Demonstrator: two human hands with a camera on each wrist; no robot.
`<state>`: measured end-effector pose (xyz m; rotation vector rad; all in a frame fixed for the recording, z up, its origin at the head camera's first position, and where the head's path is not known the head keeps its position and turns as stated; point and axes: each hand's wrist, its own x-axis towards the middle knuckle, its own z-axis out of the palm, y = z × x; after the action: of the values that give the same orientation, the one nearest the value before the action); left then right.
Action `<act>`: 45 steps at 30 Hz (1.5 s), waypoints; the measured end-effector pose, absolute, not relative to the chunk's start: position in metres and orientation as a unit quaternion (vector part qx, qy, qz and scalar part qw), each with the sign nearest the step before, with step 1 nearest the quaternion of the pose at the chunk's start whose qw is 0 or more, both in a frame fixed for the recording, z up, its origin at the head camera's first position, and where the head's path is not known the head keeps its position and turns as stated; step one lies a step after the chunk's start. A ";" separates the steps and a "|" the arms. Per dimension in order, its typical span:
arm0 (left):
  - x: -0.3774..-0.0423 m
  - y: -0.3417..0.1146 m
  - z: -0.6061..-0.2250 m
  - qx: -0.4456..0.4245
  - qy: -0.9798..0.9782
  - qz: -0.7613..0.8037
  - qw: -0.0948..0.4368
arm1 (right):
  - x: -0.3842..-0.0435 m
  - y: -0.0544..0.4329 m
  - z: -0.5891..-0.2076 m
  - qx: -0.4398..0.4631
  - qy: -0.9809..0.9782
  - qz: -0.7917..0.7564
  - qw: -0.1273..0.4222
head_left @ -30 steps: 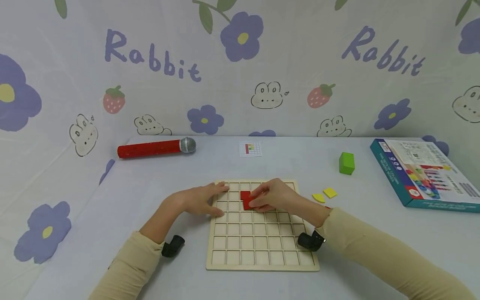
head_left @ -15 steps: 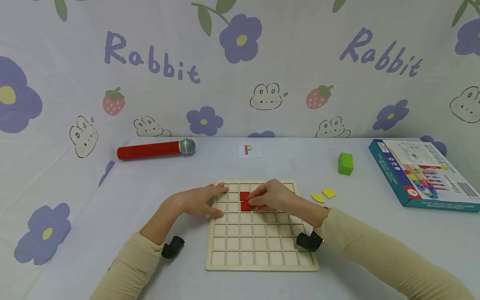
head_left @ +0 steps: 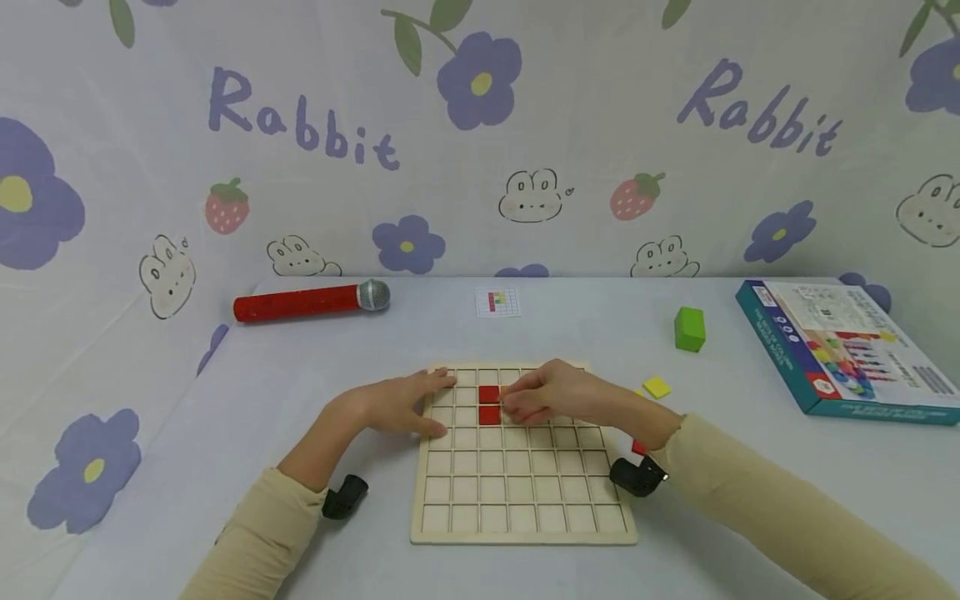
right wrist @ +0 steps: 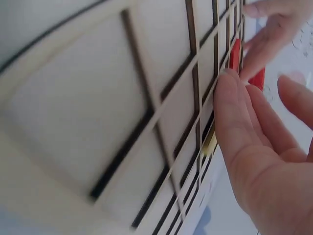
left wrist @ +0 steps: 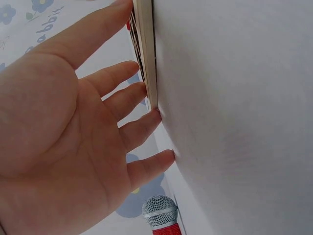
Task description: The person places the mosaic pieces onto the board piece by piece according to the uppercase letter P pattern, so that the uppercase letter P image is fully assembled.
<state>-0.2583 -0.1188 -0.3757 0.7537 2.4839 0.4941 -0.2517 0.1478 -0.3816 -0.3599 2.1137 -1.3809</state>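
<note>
the right hand (head_left: 562, 396) has let go of the lower red tile (head_left: 489, 415) since the earlier frame and moved slightly aside, and its sleeve has shifted so that a red piece (head_left: 638, 447) shows more. the lower red tile lies in a cell of the wooden grid board (head_left: 517, 492), directly below the upper red tile (head_left: 488, 394). the right hand's fingers bend down just right of both tiles; i cannot tell whether they pinch anything. a yellow patch (right wrist: 210, 142) shows at the board beside them in the right wrist view. the left hand (head_left: 401, 404) has its fingers spread apart, touching the board's left edge. on the table (head_left: 360, 350), a yellow square (head_left: 657, 387) lies beyond the right wrist, with a green block (head_left: 689, 329) and a flat box (head_left: 855, 350) farther off; a red microphone (head_left: 300, 303) and a small printed card (head_left: 497, 302) lie behind the board.
</note>
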 end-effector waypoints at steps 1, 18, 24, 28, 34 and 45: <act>-0.258 -0.119 -0.376 0.277 0.911 0.181 0.247 | -0.252 0.152 -0.382 -0.140 0.785 -0.524 0.298; -0.260 -0.122 -0.378 0.275 0.909 0.183 0.255 | -0.248 0.235 -0.382 -0.107 0.787 -0.541 0.276; -0.260 -0.121 -0.378 0.272 0.910 0.183 0.254 | -0.239 0.256 -0.380 -0.115 0.822 -0.495 0.256; -0.260 -0.121 -0.378 0.276 0.908 0.187 0.254 | -0.234 0.268 -0.381 -0.132 0.855 -0.442 0.239; -0.261 -0.121 -0.379 0.278 0.908 0.184 0.253 | -0.229 0.279 -0.380 -0.164 0.861 -0.420 0.237; -0.261 -0.122 -0.379 0.277 0.907 0.184 0.257 | -0.214 0.281 -0.379 -0.260 0.863 -0.373 0.221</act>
<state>-0.2611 -0.1218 -0.3788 0.7516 2.4615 0.4980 -0.2136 0.2810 -0.3790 -0.7200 2.3855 -1.0301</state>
